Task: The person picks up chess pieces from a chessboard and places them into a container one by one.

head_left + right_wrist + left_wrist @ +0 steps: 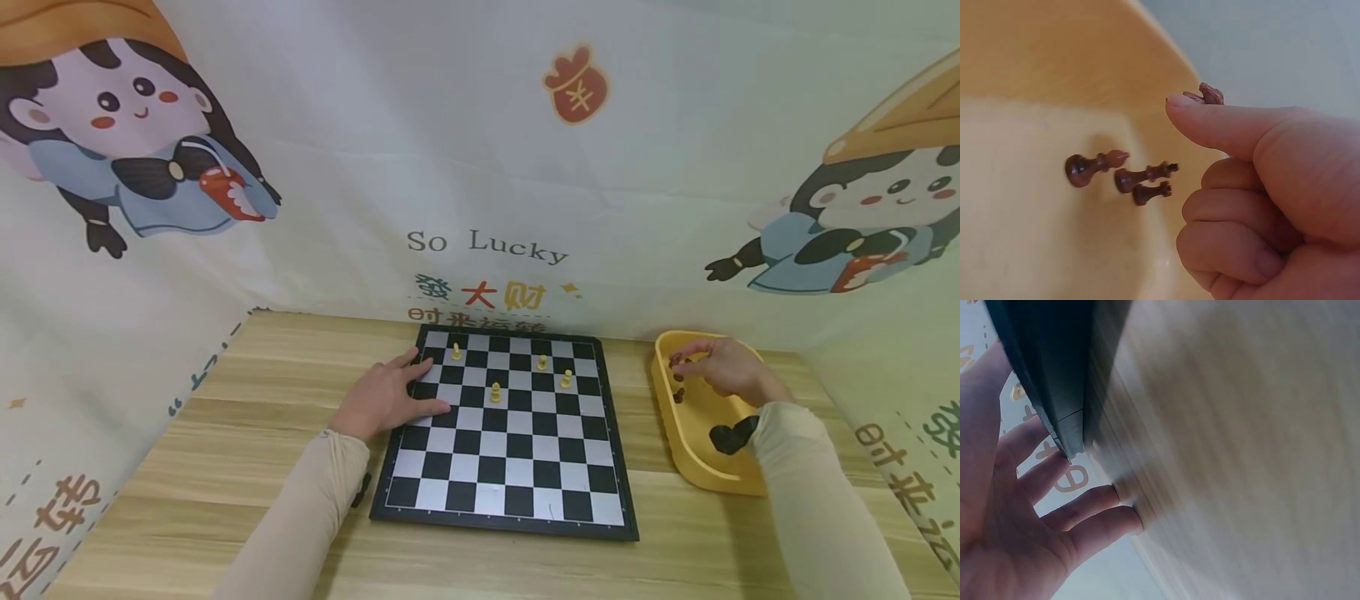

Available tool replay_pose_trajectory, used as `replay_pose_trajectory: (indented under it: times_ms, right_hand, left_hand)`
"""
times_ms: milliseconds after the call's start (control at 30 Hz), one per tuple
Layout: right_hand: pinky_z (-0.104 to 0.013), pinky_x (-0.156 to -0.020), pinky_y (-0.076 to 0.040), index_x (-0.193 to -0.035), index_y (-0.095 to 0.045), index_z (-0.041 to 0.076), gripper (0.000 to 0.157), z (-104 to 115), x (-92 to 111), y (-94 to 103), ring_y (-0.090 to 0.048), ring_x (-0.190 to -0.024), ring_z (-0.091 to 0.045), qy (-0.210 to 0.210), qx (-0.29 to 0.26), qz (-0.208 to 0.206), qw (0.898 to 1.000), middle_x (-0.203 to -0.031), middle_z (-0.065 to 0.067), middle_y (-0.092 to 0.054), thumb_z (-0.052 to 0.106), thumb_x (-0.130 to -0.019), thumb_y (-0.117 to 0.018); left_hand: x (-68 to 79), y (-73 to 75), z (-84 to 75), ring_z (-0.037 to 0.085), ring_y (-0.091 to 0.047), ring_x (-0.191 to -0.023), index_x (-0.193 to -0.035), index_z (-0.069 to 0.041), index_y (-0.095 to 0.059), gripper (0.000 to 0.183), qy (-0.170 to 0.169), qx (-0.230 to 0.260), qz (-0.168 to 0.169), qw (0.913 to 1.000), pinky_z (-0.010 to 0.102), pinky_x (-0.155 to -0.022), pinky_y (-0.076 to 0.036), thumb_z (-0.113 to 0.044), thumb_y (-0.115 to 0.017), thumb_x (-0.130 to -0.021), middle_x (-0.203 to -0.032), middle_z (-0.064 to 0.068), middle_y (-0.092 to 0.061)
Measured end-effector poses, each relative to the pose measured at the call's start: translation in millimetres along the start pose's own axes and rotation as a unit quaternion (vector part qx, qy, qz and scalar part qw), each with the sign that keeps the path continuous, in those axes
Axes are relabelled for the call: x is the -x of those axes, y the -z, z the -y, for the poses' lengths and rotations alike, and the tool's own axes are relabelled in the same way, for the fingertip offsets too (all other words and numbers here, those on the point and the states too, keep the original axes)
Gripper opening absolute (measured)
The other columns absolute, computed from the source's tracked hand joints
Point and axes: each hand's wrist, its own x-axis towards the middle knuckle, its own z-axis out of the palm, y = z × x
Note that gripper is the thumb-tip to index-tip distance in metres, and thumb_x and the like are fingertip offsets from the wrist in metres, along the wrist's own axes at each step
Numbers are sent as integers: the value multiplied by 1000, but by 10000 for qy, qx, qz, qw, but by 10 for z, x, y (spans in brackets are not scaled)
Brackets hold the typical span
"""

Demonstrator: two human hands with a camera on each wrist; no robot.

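Note:
My right hand (723,367) is over the yellow bin (675,446), pinching a dark brown chess knight (1212,94) between thumb and index finger. The other fingers curl into the palm, and the thumb partly hides the knight. Below it in the right wrist view, a brown bishop (1085,169), a taller brown piece (1141,179) and a brown rook (1151,193) are in the bin. My left hand (382,396) rests at the left edge of the black-and-white chessboard (517,533), fingers spread, thumb and fingertips reaching over the border squares.
Several pale yellow chess pieces stand on the board's far half, among them a piece (495,392) near the middle and one (456,352) at the far left. A wooden table (255,400) carries board and bin. A printed cloth (337,167) hangs behind.

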Motion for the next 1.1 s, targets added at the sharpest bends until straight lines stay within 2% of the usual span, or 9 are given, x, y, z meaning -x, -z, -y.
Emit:
replay_pose_trajectory:
  times_ms: [233, 633, 1100]
  right_hand:
    - [-23, -45, -32, -126, -65, 0, 36, -60, -18, -75, -29, -45, -5, -57, 61, 18, 10000, -89, 5, -71, 24, -99, -66]
    - [-23, -46, -33, -129, -64, 0, 37, -104, -45, -126, -29, -46, -5, -76, 30, 77, 9999, -95, 4, -71, 24, -100, -66]
    - [-22, -45, -33, -127, -65, -2, 39, -92, -73, -157, -31, -45, -5, -185, 17, 46, 9998, -91, 6, -69, 21, -97, -69]
  left_hand:
    - [0, 1, -5, 46, -34, -151, -155, -21, -44, 94, -6, -1, -11, 10000, 58, -124, -31, -75, -67, -82, -169, 12, -28]
    - [5, 0, -4, 45, -34, -151, -155, -21, -45, 93, -21, -3, -21, 10000, 57, -125, -30, -75, -67, -82, -169, 12, -28]
    - [9, 3, -3, 49, -34, -150, -156, -21, -44, 94, -13, -62, -14, 10000, 58, -123, -33, -76, -66, -83, -169, 12, -28]
